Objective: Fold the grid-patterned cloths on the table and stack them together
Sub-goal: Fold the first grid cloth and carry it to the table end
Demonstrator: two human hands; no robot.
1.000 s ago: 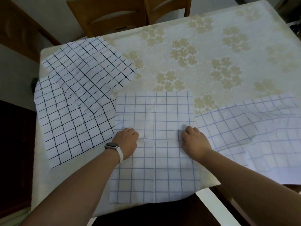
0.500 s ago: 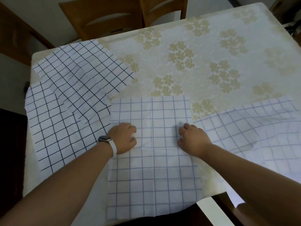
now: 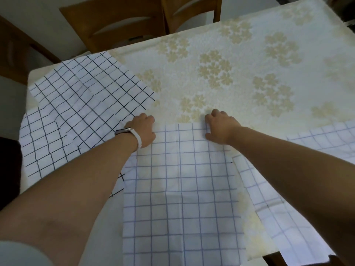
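A white cloth with a blue grid [image 3: 182,189] lies flat in front of me, its near edge hanging over the table's front. My left hand [image 3: 143,128], with a white watch band at the wrist, sits curled on the cloth's far left corner. My right hand [image 3: 221,127] is curled on the far right corner, thumb on the fabric. Both hands seem to pinch the far edge. Two black-grid cloths [image 3: 82,100] lie overlapped at the left. Another blue-grid cloth [image 3: 284,214] lies crumpled at the right, partly under my right forearm.
The table [image 3: 240,77] wears a cream cloth with pale gold flowers. Two wooden chairs [image 3: 119,24] stand behind its far edge. The table's left edge runs close to the black-grid cloths.
Both hands slid from the middle of the blue-grid cloth up to its far corners. The cloth itself has stayed flat.
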